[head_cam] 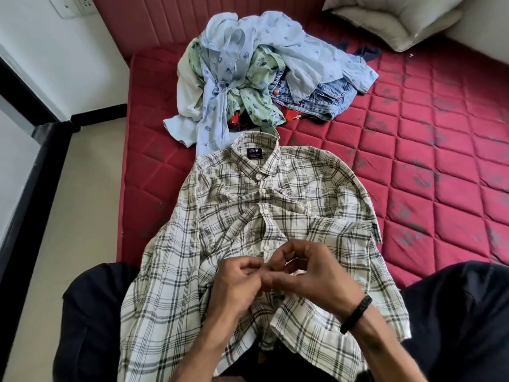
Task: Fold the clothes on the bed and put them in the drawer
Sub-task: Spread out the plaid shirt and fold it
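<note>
A white and black plaid shirt point(237, 210) lies face up on the red quilted mattress point(427, 161), collar away from me, its lower part draped over my lap. My left hand point(237, 282) and my right hand point(308, 274) meet at the button placket near the shirt's middle, fingers curled and pinching the fabric edges there. The upper buttons look fastened. Beyond the collar sits a heap of unfolded clothes point(256, 75): light blue printed shirts, a green printed shirt, denim point(316, 97) and something red underneath.
A white pillow point(399, 20) lies at the mattress's far right corner. A red padded headboard point(179, 20) stands behind the heap. A light tiled floor point(82, 188) and a black frame point(24, 205) are to the left. No drawer is in view.
</note>
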### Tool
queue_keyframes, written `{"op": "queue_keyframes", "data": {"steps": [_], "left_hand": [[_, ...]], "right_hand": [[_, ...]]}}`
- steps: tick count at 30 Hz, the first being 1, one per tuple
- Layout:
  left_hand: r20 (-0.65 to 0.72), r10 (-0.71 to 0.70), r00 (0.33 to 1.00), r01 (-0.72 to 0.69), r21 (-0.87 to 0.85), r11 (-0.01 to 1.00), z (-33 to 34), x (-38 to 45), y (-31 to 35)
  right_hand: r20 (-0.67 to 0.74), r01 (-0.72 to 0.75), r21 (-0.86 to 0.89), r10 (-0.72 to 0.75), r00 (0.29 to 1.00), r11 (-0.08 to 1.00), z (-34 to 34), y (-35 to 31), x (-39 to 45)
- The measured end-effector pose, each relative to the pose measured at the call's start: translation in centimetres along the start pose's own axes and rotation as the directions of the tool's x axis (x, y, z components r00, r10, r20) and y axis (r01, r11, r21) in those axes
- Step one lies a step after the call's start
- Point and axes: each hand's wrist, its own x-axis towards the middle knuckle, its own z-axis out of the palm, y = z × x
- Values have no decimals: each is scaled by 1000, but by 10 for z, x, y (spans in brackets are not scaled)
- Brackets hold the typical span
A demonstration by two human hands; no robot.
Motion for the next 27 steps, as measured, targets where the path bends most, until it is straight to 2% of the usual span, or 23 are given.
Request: {"op": "queue_keyframes", "data": {"steps": [3, 5, 8, 11, 12, 15, 17, 19, 21, 23, 25, 27], "left_hand": [[88, -57, 994, 75, -209, 975, -1, -2, 5], [156, -36, 987, 74, -247, 966, -3, -2, 9], [204, 92, 975, -60, -158, 986, -4, 0, 9], [187, 268, 945, -289, 94, 953, -10, 4, 7], [175, 292, 940, -322, 180, 929, -13, 6, 5], [207, 203, 957, -266, 348, 899, -19, 10, -7], [259, 159, 953, -279, 539, 795, -14, 9, -15], [259, 172, 950, -305, 663, 683, -7, 6, -19], [220, 202, 954, -299, 727, 618, -1, 6, -21], [183, 217, 959, -276, 784, 556, 4, 9, -26], [161, 209, 965, -250, 812, 528, 7, 10, -30], [162, 207, 965, -253, 791, 558, 8, 9, -32]], "right_hand": [[-30, -15, -283, 7, 1000, 959, 6, 5, -3], [-58, -11, -336, -9, 998, 942, 9, 11, -3], [-134, -46, -321, 3, 991, 946, 11, 18, 1], [-163, -99, -307, 50, 985, 947, 11, 27, 6], [-181, -124, -300, 72, 981, 946, 11, 31, 7], [-214, -173, -153, 138, 967, 973, 6, 35, 6], [-206, -176, 7, 174, 963, 984, 2, 29, 6], [-196, -207, 158, 237, 952, 965, 0, 25, 6], [-129, -255, 342, 314, 940, 904, -1, 21, 7], [-42, -297, 544, 379, 924, 785, -1, 17, 9], [-24, -336, 604, 438, 899, 723, -3, 15, 9], [-45, -361, 523, 448, 893, 772, -6, 16, 6]]}}
